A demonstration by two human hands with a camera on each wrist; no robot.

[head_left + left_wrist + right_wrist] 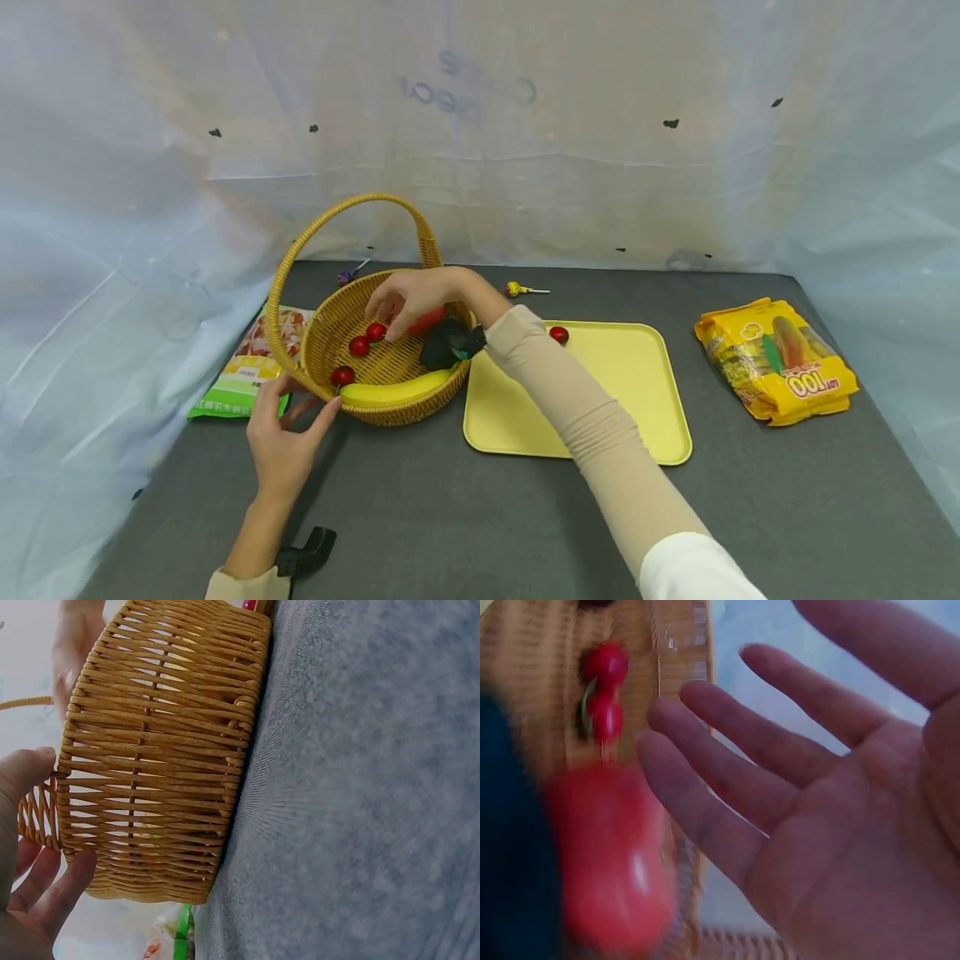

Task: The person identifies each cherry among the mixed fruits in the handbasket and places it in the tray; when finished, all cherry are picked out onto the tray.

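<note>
Wicker basket point(390, 367) under open right hand point(411, 296), left hand point(283, 440) at rim.

A woven wicker basket point(390, 379) with a tall handle is steadied at its near rim by the left hand point(281, 442). The right hand point(412, 296) is held, fingers down, over small red cherries point(367, 337) inside, beside a yellow plastic tray point(600, 392).
</note>
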